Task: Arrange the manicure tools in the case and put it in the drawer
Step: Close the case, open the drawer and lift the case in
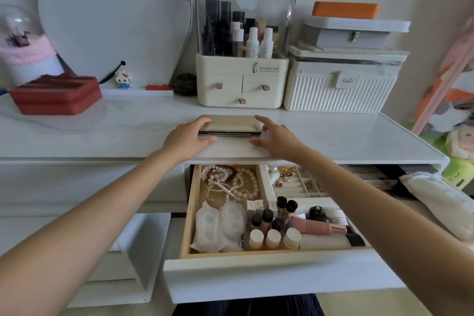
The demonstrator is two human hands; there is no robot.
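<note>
A closed beige manicure case (232, 124) with a dark zip edge lies flat on the white tabletop (102, 133), near its front edge. My left hand (188, 140) rests at the case's left end, fingers over its top corner and thumb stretched along the front. My right hand (273, 136) hovers at the right end with fingers spread and relaxed, close to the case; I cannot tell if it touches. Below the table edge the drawer (269, 274) stands pulled out, packed with pearl bracelets, small bottles and white packets. No loose manicure tools are visible.
Behind the case stand a cream cosmetics organiser (242, 82) with a clear dome and a white ribbed box (341, 90) stacked with smaller boxes. A red box (57, 95) sits far left. A second white drawer (133, 259) hangs open at lower left.
</note>
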